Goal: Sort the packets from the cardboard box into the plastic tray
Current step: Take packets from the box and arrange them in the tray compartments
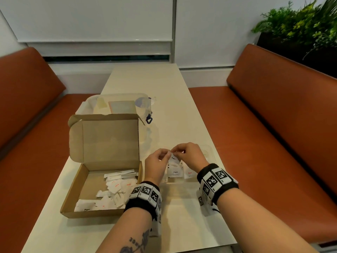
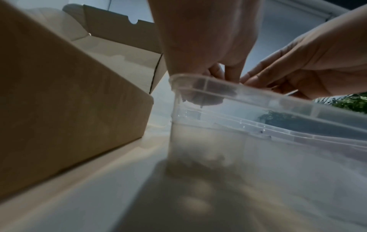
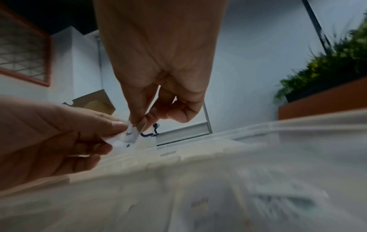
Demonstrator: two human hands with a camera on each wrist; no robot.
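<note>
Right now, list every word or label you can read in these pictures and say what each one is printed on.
"Pepper", black, on the held packet pinched by the left hand and right hand.
"Pepper", black, on a packet in the tray.
"Salt", red, on the tray packet beside it.
"Salt", red, on a box packet.
"Pepper", black, on the near box packet.
Smaller print under these words, the forearm tattoo lettering and the wristband marker squares: unreadable.
</note>
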